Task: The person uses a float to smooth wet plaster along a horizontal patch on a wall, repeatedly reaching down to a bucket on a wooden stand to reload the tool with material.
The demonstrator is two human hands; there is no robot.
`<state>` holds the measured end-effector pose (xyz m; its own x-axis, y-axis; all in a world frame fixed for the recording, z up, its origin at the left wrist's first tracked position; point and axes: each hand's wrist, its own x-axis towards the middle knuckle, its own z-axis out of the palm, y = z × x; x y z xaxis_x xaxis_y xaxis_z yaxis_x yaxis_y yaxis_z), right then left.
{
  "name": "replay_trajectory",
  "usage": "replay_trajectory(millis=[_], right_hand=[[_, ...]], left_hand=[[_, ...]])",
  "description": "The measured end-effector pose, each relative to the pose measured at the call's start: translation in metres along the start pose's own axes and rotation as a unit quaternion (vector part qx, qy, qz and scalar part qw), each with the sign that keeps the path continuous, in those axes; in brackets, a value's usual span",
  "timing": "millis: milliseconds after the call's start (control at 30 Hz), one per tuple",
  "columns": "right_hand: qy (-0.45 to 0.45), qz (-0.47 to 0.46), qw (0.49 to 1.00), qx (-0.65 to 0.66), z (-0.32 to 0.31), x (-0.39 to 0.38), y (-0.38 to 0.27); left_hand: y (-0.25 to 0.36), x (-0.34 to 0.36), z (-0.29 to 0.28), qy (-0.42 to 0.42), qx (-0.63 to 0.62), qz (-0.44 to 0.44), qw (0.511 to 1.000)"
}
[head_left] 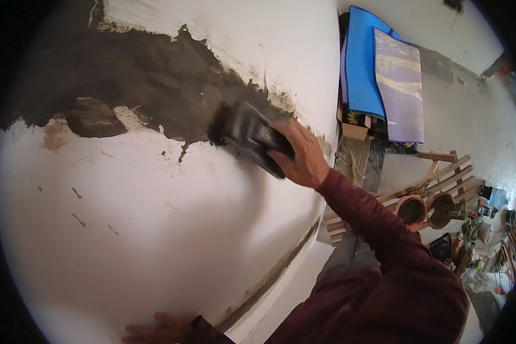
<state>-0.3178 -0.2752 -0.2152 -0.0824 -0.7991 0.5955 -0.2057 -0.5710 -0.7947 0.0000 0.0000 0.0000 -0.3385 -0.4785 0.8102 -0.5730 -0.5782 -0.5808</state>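
Observation:
My right hand (301,157) grips a dark plastering float (255,137), its face against the white wall (109,212) at the edge of a broad band of wet dark grey mortar (137,69). The float is slightly blurred. The band has ragged edges, with lighter scraped patches showing in it. Low in the picture my left hand (160,329) rests on the white wall, its fingers spread and holding nothing.
Blue (364,63) and lilac (398,97) foam sheets lean at the upper right above a cardboard box (354,131). Right of me stand wooden slatted frames (453,169), an orange bucket (401,203), a dark bucket (440,211) and several cluttered items (487,232).

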Motion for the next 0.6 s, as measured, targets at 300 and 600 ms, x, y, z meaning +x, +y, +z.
replay_trajectory(millis=[300,600], right_hand=[[-0.097,-0.025,0.991,-0.092,-0.013,0.014,0.005],[-0.067,0.028,0.996,-0.058,-0.007,-0.043,0.032]], left_hand=[[0.020,0.003,-0.017,-0.042,0.036,-0.014,0.998],[0.015,0.008,-0.010,-0.021,0.038,0.023,0.999]])
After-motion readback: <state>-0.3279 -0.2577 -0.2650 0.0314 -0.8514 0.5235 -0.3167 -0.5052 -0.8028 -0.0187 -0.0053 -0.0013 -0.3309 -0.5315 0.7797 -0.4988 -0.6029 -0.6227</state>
